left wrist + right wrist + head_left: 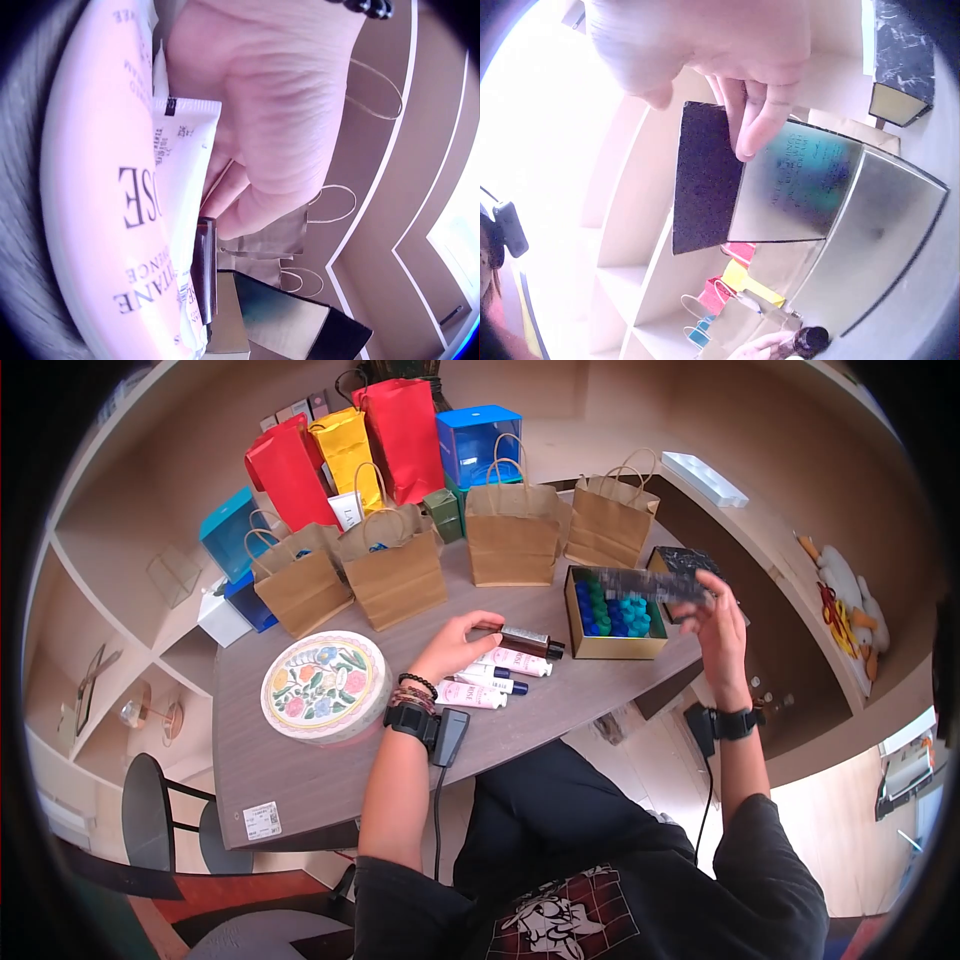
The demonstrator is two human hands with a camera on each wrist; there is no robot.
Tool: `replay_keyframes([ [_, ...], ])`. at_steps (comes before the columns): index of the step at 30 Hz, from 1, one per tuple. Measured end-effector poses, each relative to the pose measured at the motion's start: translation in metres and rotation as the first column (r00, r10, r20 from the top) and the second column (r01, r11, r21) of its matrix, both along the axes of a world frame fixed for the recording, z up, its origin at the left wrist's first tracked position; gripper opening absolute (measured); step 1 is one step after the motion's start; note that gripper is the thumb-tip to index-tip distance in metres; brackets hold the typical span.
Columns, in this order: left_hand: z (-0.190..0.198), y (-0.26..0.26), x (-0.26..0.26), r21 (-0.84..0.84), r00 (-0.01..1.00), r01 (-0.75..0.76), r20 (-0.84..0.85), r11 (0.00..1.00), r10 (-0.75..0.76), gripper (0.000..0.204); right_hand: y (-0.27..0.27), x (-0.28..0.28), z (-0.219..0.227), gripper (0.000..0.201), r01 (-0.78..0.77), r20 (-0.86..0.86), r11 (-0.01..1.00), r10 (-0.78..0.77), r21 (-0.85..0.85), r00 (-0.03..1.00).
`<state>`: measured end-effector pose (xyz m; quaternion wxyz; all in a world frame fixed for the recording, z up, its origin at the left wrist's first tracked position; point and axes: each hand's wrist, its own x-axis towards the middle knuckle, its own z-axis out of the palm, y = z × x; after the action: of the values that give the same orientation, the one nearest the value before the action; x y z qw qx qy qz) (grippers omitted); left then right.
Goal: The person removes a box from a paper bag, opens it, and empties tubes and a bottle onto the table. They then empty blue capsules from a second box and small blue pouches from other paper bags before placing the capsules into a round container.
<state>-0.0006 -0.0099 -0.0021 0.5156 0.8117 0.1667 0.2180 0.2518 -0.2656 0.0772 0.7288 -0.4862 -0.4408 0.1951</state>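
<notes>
My left hand (452, 650) holds the near end of a brown bottle (524, 641) with a black cap, just above several pink and white cream tubes (483, 678). In the left wrist view a big pink tube (112, 210) fills the left side, and the bottle (204, 262) shows beyond my fingers. With my right hand (716, 625) I pinch the dark flap (701, 176) of a box lid, its silvery inner panel (784, 195) printed with text. Below the raised lid, the gold-sided box (618, 648) contains rows of blue, green and teal pieces.
A round floral box (328, 685) stands left of my left hand. Brown paper bags (512, 540) line the back, with red bags (400, 440) and a yellow bag (345, 455) behind. A second black marbled box (690, 563) sits behind the gold one, near the table's right edge.
</notes>
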Motion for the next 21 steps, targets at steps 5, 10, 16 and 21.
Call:
replay_keyframes([
  [5,0.004,-0.002,-0.001,0.029,0.999,0.001,-0.037,1.0,0.0,0.031,0.037,0.022,0.014,0.055,0.045,0.088,0.999,-0.046,0.01,0.995],
  [10,0.009,-0.005,-0.003,0.036,0.998,0.001,-0.069,0.999,0.001,0.031,0.062,0.046,-0.002,0.065,0.052,0.212,0.997,-0.039,-0.058,0.976],
  [16,0.01,-0.007,-0.002,0.021,1.0,-0.014,-0.02,1.0,0.014,0.03,0.09,0.07,0.001,0.046,0.186,0.199,0.954,-0.14,-0.234,0.97],
  [21,0.011,-0.006,-0.003,0.033,0.998,-0.007,-0.062,0.999,0.009,0.03,0.099,0.083,-0.008,0.038,0.277,0.382,0.879,-0.12,-0.388,0.916],
])
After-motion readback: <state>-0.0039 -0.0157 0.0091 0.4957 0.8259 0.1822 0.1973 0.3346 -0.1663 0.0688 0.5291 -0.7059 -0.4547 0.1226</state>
